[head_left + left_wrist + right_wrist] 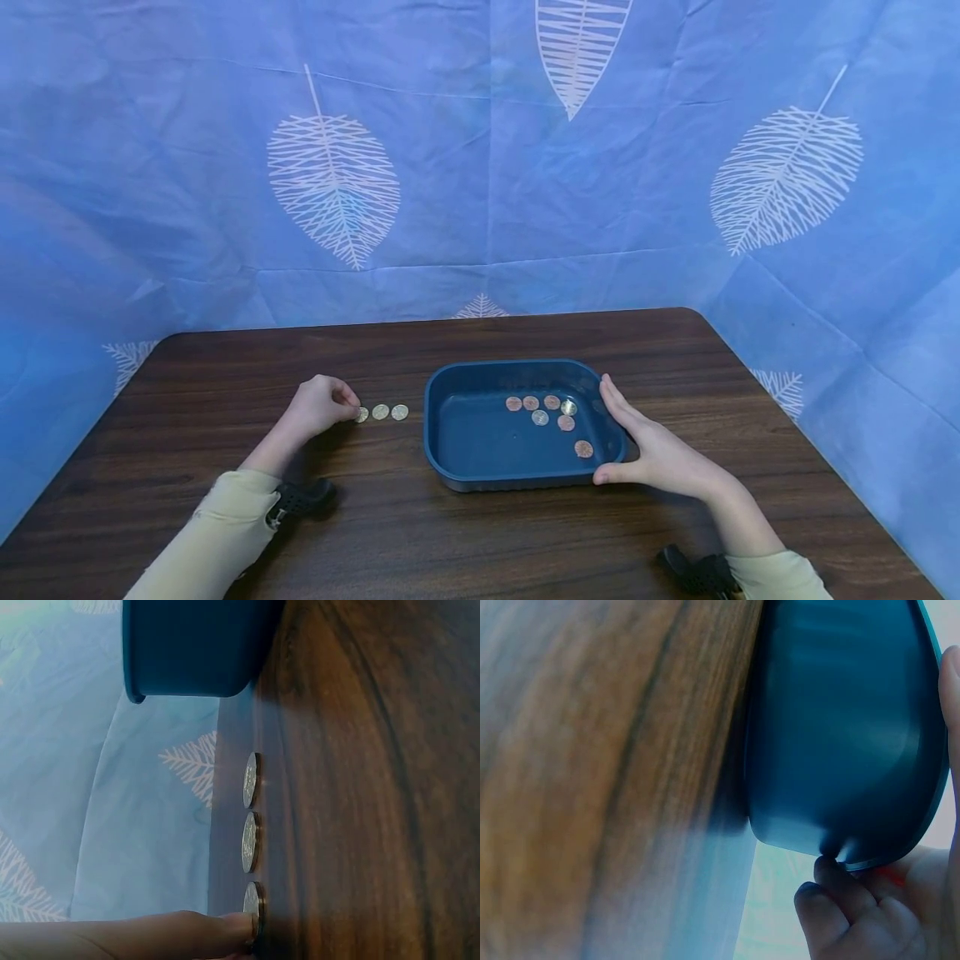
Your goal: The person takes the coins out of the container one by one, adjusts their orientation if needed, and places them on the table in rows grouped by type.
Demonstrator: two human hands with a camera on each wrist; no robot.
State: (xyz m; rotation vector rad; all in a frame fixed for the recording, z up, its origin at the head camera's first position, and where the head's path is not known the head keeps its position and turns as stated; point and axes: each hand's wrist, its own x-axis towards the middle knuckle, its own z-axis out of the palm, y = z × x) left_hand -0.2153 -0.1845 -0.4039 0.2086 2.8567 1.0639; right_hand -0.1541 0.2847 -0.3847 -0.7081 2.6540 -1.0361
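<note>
Three silver coins lie in a row on the dark wooden table [420, 542], left of a blue tray [468, 433]. My left hand [354, 410] is curled, its fingertips closed on the leftmost coin [362, 414]. In the left wrist view one fingertip [229, 928] lies on that coin [253, 904], with the other two coins [250, 841] beyond it. Several copper and silver coins [540, 410] lie in the tray's right half. My right hand [645, 442] grips the tray's front right corner, thumb at the front wall. Its lower fingers [840, 900] curl at the rim of the tray [840, 735].
A blue cloth with white leaf prints [333, 187] hangs behind and beside the table. The table's rounded far corners and right edge [750, 367] are close to the cloth. Black wrist straps [300, 498] sit on both cream sleeves.
</note>
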